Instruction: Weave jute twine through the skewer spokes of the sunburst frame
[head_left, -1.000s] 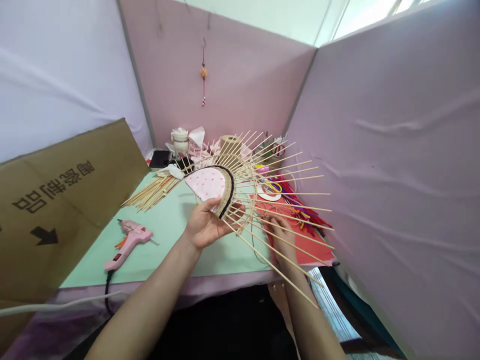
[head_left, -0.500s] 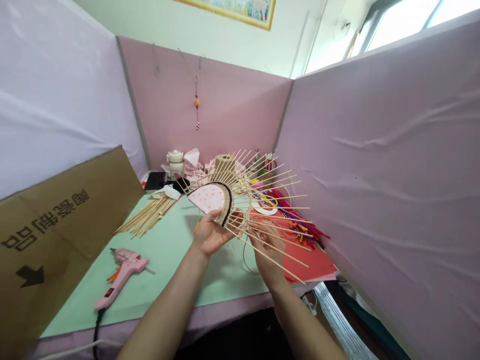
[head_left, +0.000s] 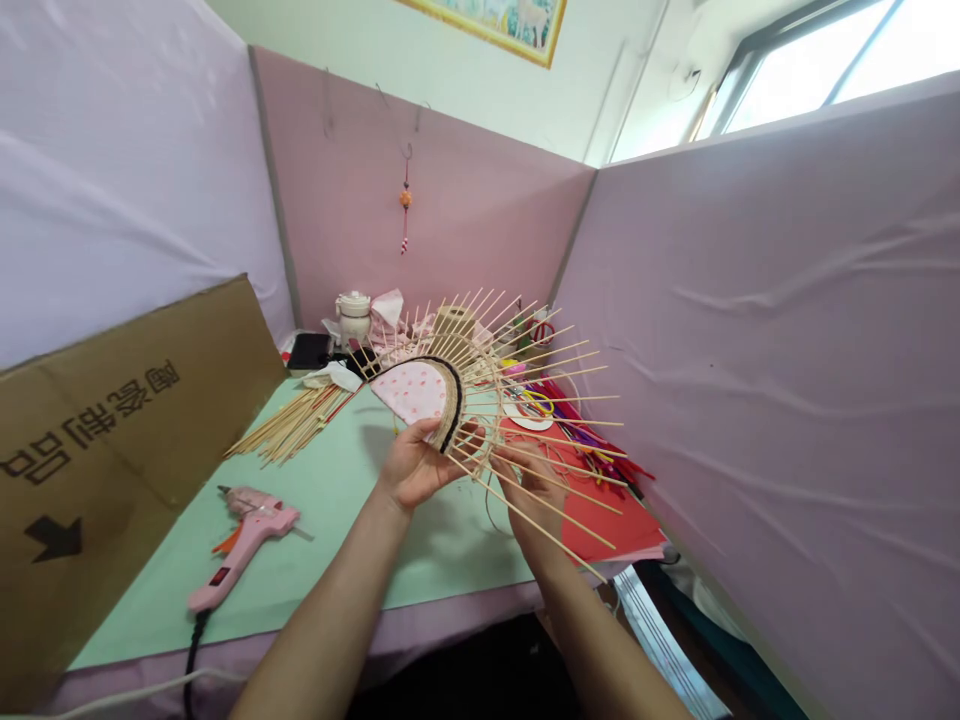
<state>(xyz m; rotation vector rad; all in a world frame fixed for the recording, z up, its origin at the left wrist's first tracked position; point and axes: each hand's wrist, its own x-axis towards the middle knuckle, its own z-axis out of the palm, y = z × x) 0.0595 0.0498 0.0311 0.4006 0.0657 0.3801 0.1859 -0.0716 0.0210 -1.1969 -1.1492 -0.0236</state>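
A half-round woven piece (head_left: pixel 415 392) is held up over the table, with pink patterned fabric in its middle, a black and tan braided border, and thin wooden sticks fanning outward. My left hand (head_left: pixel 421 462) grips its lower edge, thumb on the front and fingers behind. Among the lower right sticks, my right hand (head_left: pixel 531 490) has its fingers closed at the cord (head_left: pixel 490 440) woven across them. A loose loop of that cord hangs below. Sticks partly cover the right fingers, so the exact pinch is hard to see.
On the green tabletop (head_left: pixel 337 560) lie a pink glue gun (head_left: pixel 251 545) and a bundle of sticks (head_left: pixel 289 425). A cardboard sheet (head_left: pixel 142 450) leans at left. Red paper (head_left: pixel 615 520) and coloured pipe cleaners (head_left: pixel 581 430) lie at right. A white jar (head_left: pixel 353 318) and a twine roll (head_left: pixel 454 322) stand behind.
The view has shifted slightly. Both hands keep their hold on the woven piece, which is tilted a little differently; the right fingers have moved only slightly at the cord.
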